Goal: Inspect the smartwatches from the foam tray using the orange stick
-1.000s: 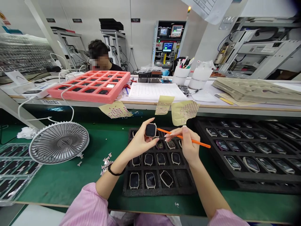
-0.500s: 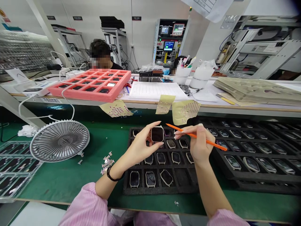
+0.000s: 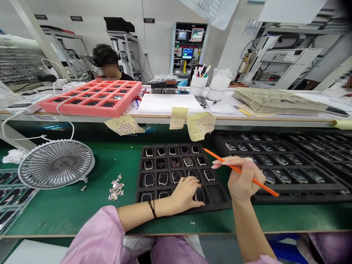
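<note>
My left hand (image 3: 185,194) is down at the front row of a black foam tray (image 3: 224,201). Its fingers and thumb are closed around the edges of a smartwatch (image 3: 200,194) with a dark screen, which sits low at a compartment; whether it touches the bottom is hidden. The forearm and hand cover part of that row. In my right hand (image 3: 244,178), an orange pointed stick (image 3: 231,165) is pinched like a pen, above the tray's right side. Its tip points up and left, apart from the watches. Several more watches lie face up in the other compartments.
More black trays of watches (image 3: 291,190) stand to the right. A grey fan (image 3: 56,165) and small scattered tabs (image 3: 116,189) are on the green bench at left. The shelf above holds a pink foam tray (image 3: 121,110) and papers. A co-worker (image 3: 106,62) sits beyond.
My left hand has lowered the watch from above the tray's back rows to the front row. My right hand keeps the orange stick. The head view has turned right.
</note>
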### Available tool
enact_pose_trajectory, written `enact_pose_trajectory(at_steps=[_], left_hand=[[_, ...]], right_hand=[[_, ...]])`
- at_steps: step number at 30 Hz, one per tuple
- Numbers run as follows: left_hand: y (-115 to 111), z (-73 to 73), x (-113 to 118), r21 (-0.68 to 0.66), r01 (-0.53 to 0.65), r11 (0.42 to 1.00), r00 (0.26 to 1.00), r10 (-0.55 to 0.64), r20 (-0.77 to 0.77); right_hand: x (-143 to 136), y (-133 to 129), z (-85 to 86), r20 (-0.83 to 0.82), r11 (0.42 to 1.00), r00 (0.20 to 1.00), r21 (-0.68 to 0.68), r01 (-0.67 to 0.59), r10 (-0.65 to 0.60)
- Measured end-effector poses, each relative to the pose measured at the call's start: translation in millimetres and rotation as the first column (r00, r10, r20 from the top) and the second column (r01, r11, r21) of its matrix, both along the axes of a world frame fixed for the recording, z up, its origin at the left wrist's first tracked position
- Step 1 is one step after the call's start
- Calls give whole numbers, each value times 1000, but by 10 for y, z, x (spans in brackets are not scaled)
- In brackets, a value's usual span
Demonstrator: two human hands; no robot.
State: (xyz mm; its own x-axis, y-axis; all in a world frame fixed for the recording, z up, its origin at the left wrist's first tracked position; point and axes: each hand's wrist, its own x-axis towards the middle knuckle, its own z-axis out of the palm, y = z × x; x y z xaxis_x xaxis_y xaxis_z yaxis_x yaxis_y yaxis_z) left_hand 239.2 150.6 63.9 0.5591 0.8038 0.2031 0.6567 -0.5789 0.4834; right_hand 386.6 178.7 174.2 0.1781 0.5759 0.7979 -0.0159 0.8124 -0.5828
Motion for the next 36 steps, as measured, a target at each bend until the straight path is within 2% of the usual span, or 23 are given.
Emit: enact_pose_trajectory(at_steps=[2, 4, 6, 8, 10, 11, 13, 16, 19, 21, 23, 26, 29, 31, 33, 34, 36], left_hand=[[-45, -146, 13, 125, 51, 991, 993, -37, -116], [-100, -175, -31, 176, 96, 980, 984, -67, -165], [-157, -100, -119, 200, 78, 977, 991, -54, -124], [-210, 39, -233, 258, -46, 965, 999, 48, -2], [-257, 190, -345, 360, -174, 916, 983, 139, 121], [-278, 256, -394, 412, -189, 891, 979, 141, 145], [-313, 348, -473, 473, -155, 867, 985, 101, 137], [-349, 392, -590, 453, -108, 885, 992, 64, 112], [-349, 396, -823, 446, -138, 884, 990, 115, 78], [-321, 413, -1092, 447, -202, 872, 977, 212, 28], [-281, 432, -1442, 428, -324, 843, 926, 375, -36], [-241, 406, -2020, 396, -550, 735, 738, 650, -182], [-257, 304, -2481, 354, -678, 644, 556, 765, -324], [-288, 272, -2630, 335, -727, 600, 487, 794, -363], [-333, 367, -2617, 339, -739, 583, 487, 809, -330], [-371, 479, -2551, 358, -727, 586, 519, 810, -273], [-505, 818, -2332, 454, -621, 639, 687, 723, -76]], right_hand=[[110, -61, -118, -5, 998, 1000, -64, 2, -2], [176, -121, -227, 11, 992, 1000, -128, 15, -13], [196, -176, -327, 65, 978, 998, -206, 15, -1], [165, -228, -421, 131, 953, 990, -303, -13, 55], [81, -278, -513, 170, 917, 976, -394, -57, 134], [20, -303, -556, 177, 900, 969, -428, -83, 174], [-125, -350, -633, 181, 870, 950, -471, -144, 255], [-342, -396, -705, 178, 825, 909, -511, -242, 376], [-485, -403, -727, 188, 754, 847, -577, -314, 497], [-537, -408, -738, 288, 721, 782, -635, -276, 553], [-577, -437, -773, 482, 744, 670, -648, -162, 565], [-638, -534, -880, 747, 853, 461, -520, -42, 479], [-682, -644, -991, 855, 921, 360, -387, -36, 373], [-696, -695, -1039, 881, 936, 319, -345, -72, 350], [-706, -722, -1072, 905, 947, 282, -300, -113, 320], [-712, -728, -1089, 916, 953, 269, -275, -124, 299], [-730, -732, -1126, 930, 964, 263, -232, -129, 258]])
